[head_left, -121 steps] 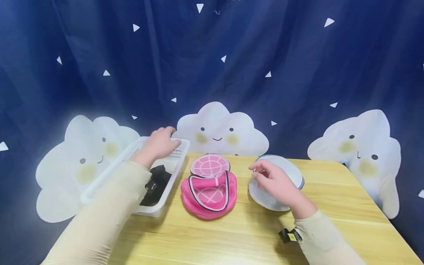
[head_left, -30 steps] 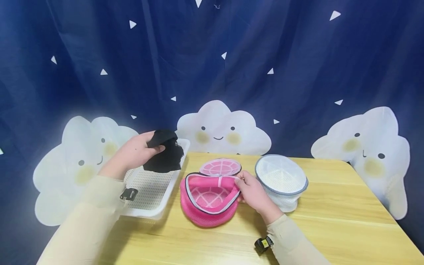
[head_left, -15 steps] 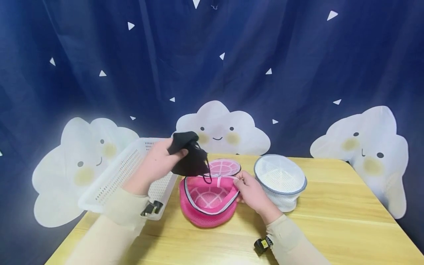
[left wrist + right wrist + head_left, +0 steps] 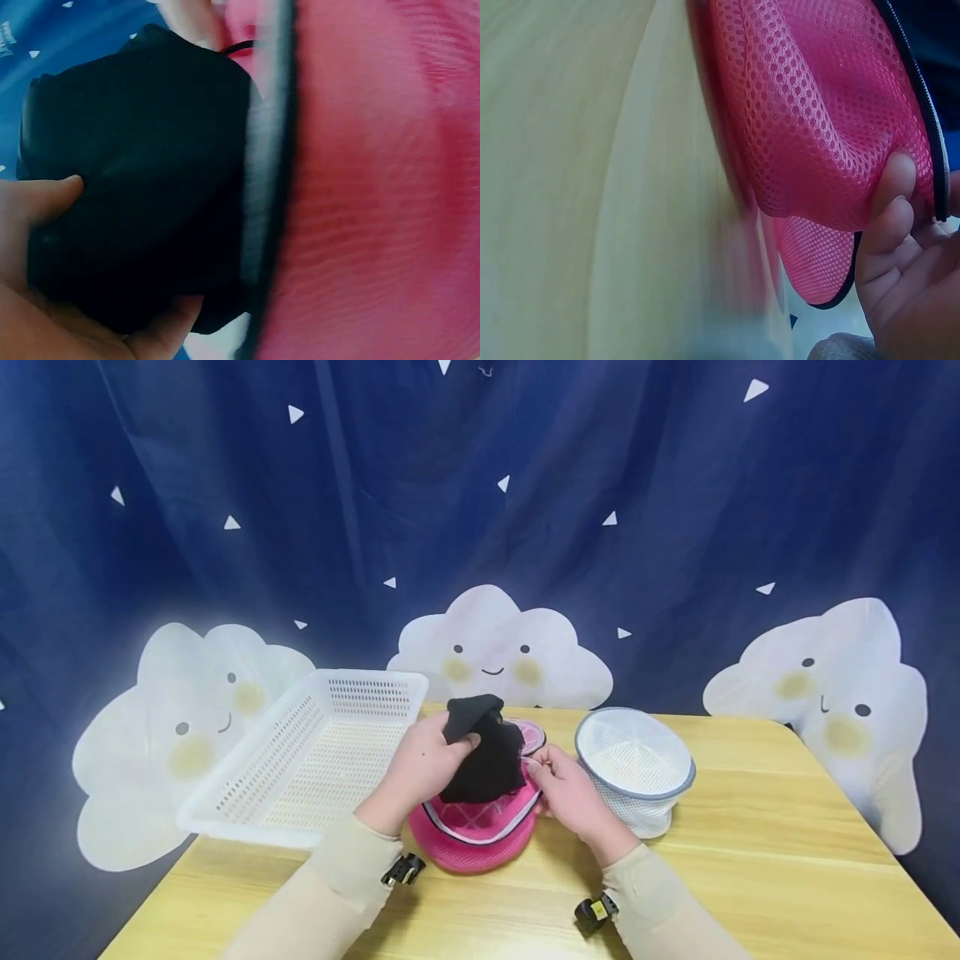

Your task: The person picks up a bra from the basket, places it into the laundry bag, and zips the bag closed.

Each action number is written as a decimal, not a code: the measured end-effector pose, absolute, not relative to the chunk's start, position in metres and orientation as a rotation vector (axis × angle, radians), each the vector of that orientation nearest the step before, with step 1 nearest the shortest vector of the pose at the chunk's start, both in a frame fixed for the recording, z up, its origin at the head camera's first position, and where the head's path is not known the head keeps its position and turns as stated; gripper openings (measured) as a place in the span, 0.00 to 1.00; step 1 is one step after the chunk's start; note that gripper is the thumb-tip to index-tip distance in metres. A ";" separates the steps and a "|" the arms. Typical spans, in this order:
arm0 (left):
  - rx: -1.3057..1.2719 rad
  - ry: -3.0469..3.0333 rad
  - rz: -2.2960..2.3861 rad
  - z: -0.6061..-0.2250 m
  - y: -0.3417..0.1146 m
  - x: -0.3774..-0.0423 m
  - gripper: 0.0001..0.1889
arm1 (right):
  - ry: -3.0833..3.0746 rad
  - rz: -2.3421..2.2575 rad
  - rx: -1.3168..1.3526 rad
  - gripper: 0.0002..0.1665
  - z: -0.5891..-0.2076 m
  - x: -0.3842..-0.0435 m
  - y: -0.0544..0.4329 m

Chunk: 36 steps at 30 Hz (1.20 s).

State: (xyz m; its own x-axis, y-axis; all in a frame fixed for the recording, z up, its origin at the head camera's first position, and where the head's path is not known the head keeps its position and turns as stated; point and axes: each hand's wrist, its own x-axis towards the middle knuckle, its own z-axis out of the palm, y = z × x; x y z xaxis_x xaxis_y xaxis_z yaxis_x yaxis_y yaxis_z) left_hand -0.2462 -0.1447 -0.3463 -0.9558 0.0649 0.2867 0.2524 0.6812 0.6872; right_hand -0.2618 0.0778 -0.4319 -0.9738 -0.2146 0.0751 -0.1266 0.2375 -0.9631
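A smooth, pale yellow wood-grain desk stands before a dark blue fabric curtain printed with small white triangles and smiling white clouds.

A crumpled piece of black cloth hangs from the person's left hand, pinched between thumb and fingers. The cloth is over the opening of a round, bright pink mesh bag, which sits around the middle of the desk; whether the cloth's lower end is inside the bag is hard to tell. The right hand pinches the right side of the bag's zippered rim, edged in white and black.

The black cloth and the left hand hide much of the bag's opening and part of its round pink lid, folded back toward the desk's far edge. Near the desk's left edge is a rectangular white plastic basket with slotted walls. Just beyond the right hand, toward the far edge, stands a round white mesh bag with a grey-blue rim. Both wrists, in cream sleeves, carry small black devices.
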 end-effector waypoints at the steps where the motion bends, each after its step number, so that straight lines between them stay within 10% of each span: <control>1: -0.257 -2.681 -1.109 -0.351 -0.143 -0.247 0.15 | 2.410 -1.873 -0.337 0.07 -0.432 -0.262 0.078; 12: -0.490 -2.968 -0.535 -0.397 -0.128 -0.257 0.24 | 2.431 -1.936 -0.433 0.08 -0.426 -0.261 0.078; 23: -0.401 -3.099 -0.078 -0.424 -0.112 -0.272 0.12 | 2.352 -2.106 -0.426 0.06 -0.420 -0.259 0.078; 36: -0.428 -3.034 -0.210 -0.416 -0.118 -0.250 0.33 | 2.375 -2.033 -0.487 0.07 -0.425 -0.261 0.078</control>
State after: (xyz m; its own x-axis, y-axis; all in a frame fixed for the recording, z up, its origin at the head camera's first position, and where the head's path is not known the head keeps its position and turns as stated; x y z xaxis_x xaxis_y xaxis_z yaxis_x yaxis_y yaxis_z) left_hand -0.2498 -0.1177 -0.4157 -0.9587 0.2704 0.0883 0.2800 0.9518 0.1251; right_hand -0.2611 0.0781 -0.4249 -0.9523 -0.2166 0.2151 -0.2459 0.1271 -0.9609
